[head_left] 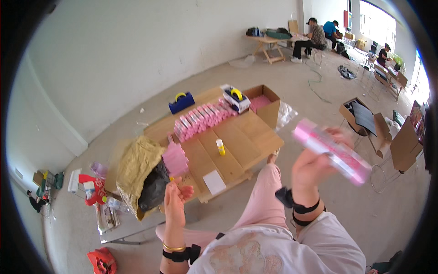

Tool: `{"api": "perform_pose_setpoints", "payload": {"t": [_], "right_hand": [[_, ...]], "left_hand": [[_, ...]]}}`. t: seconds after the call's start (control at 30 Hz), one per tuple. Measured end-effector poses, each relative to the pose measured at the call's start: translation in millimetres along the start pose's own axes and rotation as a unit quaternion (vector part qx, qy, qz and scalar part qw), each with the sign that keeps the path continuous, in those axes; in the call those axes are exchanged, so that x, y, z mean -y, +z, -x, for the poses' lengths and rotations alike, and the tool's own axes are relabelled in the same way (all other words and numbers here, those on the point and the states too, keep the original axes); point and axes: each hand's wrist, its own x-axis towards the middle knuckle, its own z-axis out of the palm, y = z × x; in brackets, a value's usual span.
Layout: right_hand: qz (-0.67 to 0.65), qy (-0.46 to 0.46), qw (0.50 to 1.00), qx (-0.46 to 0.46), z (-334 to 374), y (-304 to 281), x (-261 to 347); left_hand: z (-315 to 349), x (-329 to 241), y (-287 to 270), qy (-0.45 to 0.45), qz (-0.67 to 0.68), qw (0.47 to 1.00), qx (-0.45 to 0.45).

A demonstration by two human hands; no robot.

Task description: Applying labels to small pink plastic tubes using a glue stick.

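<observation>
I see the right hand, at the wearer's one o'clock, gripping a pink tube near mid-length, presumably for balance. Left hand, ten o'clock: half open; contents unclear. Glue stick, eleven o'clock: upright, likely for reach.

Wht tee w/ print, pink pants, blk straps, gold bangle

Bright window at upper right.
A person in patterned shirt sits beside a wooden table; a green plant stands further right; at lower left a red plastic bag lies on the floor.
</observation>
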Motion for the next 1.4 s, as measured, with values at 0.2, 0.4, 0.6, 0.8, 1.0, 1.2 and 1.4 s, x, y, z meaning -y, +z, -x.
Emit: {"api": "perform_pose_setpoints", "payload": {"t": [0.2,0.4,0.6,0.8,1.0,1.2,1.4], "right_hand": [[0.161,0.208,0.929,0.261,39,8,-39],[-0.171,0.312,0.922,0.151,17,2,-45],[-0.232,0.445,0.852,0.148,21,10,-25],[-0.240,0.461,0.837,0.168,25,11,-12],[-0.250,0.401,0.865,0.169,37,20,-2],[-0.247,0.424,0.827,0.273,33,16,9],[-0.272,0.437,0.828,0.220,44,10,-10]], "left_hand": [[13,-5,4,0.068,-0.050,0.993,0.080],[10,-8,25,0.038,-0.115,0.982,0.142],[13,-13,63,0.056,-0.098,0.958,0.263],[8,-15,90,0.080,-0.170,0.926,0.327],[16,-12,93,0.037,-0.121,0.943,0.308],[15,-8,86,0.058,-0.136,0.940,0.307],[16,-6,80,0.025,-0.048,0.946,0.320]]}}
